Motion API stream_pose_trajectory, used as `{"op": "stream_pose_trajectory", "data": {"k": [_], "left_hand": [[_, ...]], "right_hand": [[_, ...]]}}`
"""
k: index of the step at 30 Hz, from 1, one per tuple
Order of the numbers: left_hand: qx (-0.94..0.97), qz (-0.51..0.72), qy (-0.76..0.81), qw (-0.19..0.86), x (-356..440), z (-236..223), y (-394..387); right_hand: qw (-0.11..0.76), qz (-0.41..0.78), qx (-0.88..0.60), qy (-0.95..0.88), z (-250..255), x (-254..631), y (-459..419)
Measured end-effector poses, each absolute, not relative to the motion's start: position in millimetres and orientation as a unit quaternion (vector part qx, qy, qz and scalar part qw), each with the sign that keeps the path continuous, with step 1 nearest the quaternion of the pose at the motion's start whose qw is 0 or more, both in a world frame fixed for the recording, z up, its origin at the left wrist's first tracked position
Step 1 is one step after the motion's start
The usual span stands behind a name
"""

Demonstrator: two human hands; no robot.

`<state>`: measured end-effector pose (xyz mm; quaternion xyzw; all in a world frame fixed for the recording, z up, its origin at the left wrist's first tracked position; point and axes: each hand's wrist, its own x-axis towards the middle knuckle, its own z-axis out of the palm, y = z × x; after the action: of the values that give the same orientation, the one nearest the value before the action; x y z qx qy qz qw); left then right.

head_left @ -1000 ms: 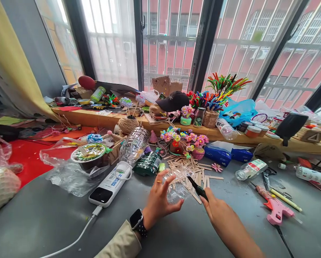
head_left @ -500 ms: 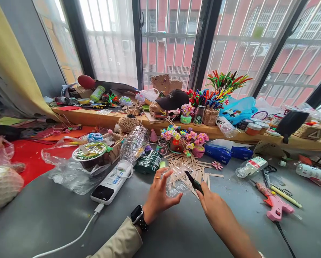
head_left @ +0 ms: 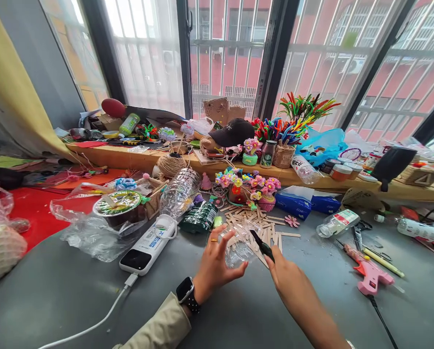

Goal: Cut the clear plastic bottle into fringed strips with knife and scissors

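Note:
My left hand point(head_left: 214, 266), with a ring and a black smartwatch on the wrist, is closed round a clear plastic bottle piece point(head_left: 238, 245) held just above the grey table point(head_left: 56, 295). My right hand point(head_left: 284, 274) grips a black-handled cutting tool point(head_left: 262, 245) whose tip points into the clear plastic. A scatter of wooden craft sticks point(head_left: 271, 230) lies right behind both hands.
A white power bank point(head_left: 146, 247) with a cable lies to the left, by a whole clear bottle point(head_left: 178, 194) and plastic bags point(head_left: 89, 232). A pink glue gun point(head_left: 369, 274), scissors point(head_left: 358, 235) and small bottles lie to the right. A cluttered wooden shelf point(head_left: 129, 157) runs under the window.
Both hands with the plastic piece and the tool have shifted slightly up and away from me; the tool's tip stays against the plastic.

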<state>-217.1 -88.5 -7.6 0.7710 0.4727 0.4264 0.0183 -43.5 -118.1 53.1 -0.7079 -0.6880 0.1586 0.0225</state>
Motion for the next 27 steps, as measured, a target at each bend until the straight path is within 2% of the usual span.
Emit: {"op": "stream_pose_trajectory", "data": {"k": [15,27], "left_hand": [[0.775,0.417,0.474,0.038,-217.7,-6.6,-89.4],[0.78,0.425,0.458,0.033,-217.5,-6.8,-89.8]], "right_hand": [[-0.01,0.16,-0.714,-0.682,59.2,-43.7,-118.6],[0.032,0.182,-0.701,-0.689,57.8,-35.6,-122.2]]}}
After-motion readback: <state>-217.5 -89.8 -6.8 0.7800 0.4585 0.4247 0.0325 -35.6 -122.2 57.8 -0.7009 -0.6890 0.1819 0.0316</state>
